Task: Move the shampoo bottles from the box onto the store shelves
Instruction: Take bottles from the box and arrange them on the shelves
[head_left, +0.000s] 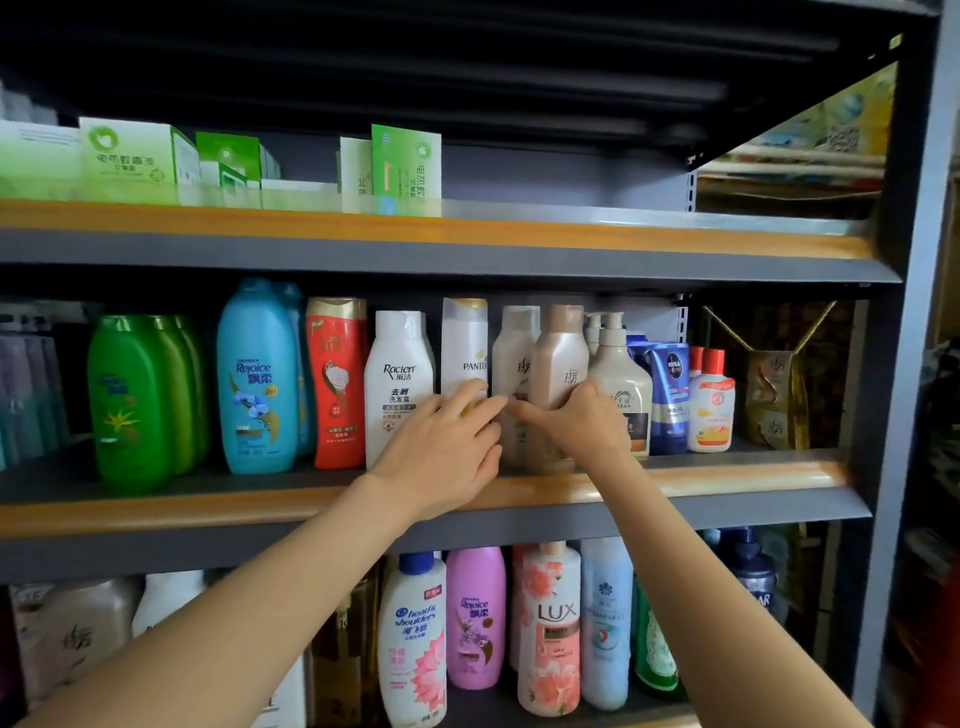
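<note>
Holding a tall beige plastic shampoo bottle (558, 374) mid-frame, the right hand (582, 423) wraps it; left hand (447, 452), fingers straight, touches its paler twin bottle (514, 364) w/ fingertips.

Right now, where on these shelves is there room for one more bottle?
The top shelf is bare right of the green boxes. The middle shelf is packed from the green bottle to the red-capped bottle, where both hands work.

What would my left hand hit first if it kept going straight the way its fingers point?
Probably the left beige bottle: the left hand points up and right, its fingertips already at that bottle's front, beside the Pantene bottle. Whether they touch is unclear.
</note>
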